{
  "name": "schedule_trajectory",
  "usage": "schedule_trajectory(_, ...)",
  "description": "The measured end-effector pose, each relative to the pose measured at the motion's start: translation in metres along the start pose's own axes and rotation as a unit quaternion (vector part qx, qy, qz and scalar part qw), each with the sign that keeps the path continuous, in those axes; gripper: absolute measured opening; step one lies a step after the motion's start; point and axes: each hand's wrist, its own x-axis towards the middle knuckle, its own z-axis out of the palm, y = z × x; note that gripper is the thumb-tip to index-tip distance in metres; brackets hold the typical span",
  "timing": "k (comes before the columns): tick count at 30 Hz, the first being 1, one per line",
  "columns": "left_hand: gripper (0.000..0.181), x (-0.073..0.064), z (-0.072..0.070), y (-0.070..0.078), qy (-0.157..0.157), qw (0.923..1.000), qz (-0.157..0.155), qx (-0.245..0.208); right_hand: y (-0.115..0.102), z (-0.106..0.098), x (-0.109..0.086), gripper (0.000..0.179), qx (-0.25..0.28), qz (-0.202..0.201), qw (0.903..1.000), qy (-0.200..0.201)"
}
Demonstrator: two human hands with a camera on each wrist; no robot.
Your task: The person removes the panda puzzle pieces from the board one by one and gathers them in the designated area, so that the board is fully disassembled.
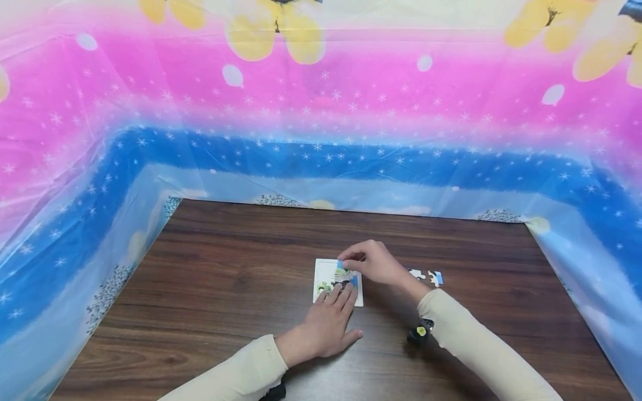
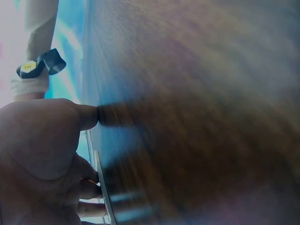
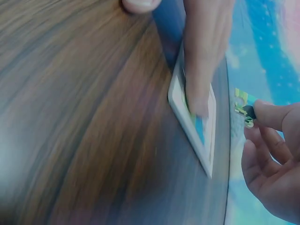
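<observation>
Head view: left hand (image 1: 328,326), fingers straight, crosses the board's (image 1: 323,273) near edge; right hand (image 1: 378,263) pinches a puzzle piece (image 3: 248,111) over its far edge; loose pieces (image 1: 416,274) lie nearer the desk's (image 1: 225,267) right.

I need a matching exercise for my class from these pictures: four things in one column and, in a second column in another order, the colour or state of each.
Column one
1. left hand
2. right hand
3. puzzle tray
4. table

Column two
A. dark brown with a wood grain
B. pinching a small puzzle piece
C. white-rimmed and partly covered
D. palm down, reaching over part of the tray

Right pairs: 1-D, 2-B, 3-C, 4-A.
</observation>
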Motion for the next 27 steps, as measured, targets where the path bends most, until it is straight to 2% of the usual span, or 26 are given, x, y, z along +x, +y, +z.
schedule_trajectory(12,0.080,0.001,0.002,0.000,-0.005,1.0000,0.001,0.007,0.026,-0.037,-0.044,0.015,-0.024,0.055,0.9976,0.035)
schedule_trajectory(27,0.079,0.001,0.004,0.000,-0.001,0.9999,0.005,0.015,0.050,-0.043,-0.080,0.012,-0.049,0.075,0.9952,0.039)
